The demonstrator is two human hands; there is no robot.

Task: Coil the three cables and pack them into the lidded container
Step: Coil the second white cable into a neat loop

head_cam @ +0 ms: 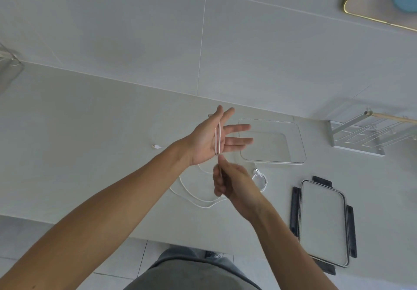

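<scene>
first cable going round our left hand, nothing packed yet

our right hand (234, 181) pinches the loose run of the pink cable (217, 139) between thumb and curled fingers, just below our left hand (209, 140), which is spread flat, fingers straight, with a couple of turns wrapped across the palm. we judge we are early on: this first coil is only partly wound, the long white cable (194, 196) lies loose on the counter (90, 154) under our hands with its plug out to the left, and a small white cable (260, 179) sits bunched just right of our right hand. the clear container (300, 143) stands open near the back edge, and its lid (325, 224) lies apart near the front right edge.
</scene>
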